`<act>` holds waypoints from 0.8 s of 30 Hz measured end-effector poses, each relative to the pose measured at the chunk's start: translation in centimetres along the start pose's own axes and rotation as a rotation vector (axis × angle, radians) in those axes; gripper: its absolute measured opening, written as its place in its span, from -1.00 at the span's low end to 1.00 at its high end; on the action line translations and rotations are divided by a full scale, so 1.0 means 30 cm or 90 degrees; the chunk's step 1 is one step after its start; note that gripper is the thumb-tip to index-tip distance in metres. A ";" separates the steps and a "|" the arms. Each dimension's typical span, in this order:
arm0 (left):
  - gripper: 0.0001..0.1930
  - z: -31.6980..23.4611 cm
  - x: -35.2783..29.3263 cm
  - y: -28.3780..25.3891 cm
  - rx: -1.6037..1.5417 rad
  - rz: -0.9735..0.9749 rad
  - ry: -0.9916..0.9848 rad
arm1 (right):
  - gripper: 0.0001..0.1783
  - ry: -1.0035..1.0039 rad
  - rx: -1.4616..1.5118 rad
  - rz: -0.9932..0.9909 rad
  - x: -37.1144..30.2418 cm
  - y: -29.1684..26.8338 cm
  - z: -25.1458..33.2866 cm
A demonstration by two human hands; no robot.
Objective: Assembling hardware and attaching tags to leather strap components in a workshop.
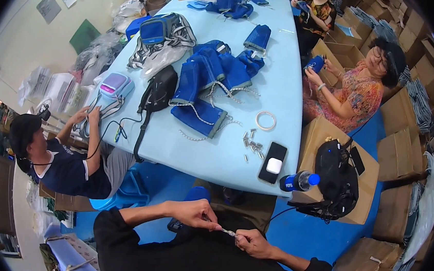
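Observation:
Just in front of my body, my left hand (197, 214) and my right hand (255, 243) are both closed in a pinch. Between their fingertips runs a short, thin, pale grey cord-like piece (228, 232); most of it is hidden by the fingers, and its exact kind is too small to tell. On the table beyond lie several small silvery cylindrical pieces (254, 146) in a loose group, with a white tape roll (266, 120) behind them. Farther off is a heap of blue drawstring pouches (209, 73) with speckled cords.
A phone with a white case on it (273, 163) and a blue-capped bottle (299, 181) stand along the near right edge of the light blue table (215, 156). A black bag (337, 179) sits on a carton at right. Co-workers handle bags at left (65, 158) and right (352, 90).

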State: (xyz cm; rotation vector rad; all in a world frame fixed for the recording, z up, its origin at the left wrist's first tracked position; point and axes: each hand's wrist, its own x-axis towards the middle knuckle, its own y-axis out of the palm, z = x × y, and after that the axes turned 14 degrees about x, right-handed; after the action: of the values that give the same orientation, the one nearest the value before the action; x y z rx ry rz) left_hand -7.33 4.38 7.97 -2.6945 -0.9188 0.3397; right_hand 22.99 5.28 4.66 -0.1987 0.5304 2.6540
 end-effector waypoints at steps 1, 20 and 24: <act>-0.63 0.011 -0.003 0.009 0.016 -0.002 -0.032 | -0.61 0.007 0.001 -0.011 0.008 0.005 0.000; -0.72 0.005 0.036 0.041 0.176 0.021 -0.010 | -0.58 0.033 -0.063 0.051 0.032 -0.030 0.034; -0.72 0.002 0.044 0.057 0.197 0.024 0.011 | -0.62 0.005 -0.108 0.058 -0.005 -0.037 0.009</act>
State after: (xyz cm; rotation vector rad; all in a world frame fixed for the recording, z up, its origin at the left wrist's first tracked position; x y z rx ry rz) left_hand -5.36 3.91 7.16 -2.4290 -0.7416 0.4284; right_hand 23.59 6.25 4.56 -0.2420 0.3225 2.7887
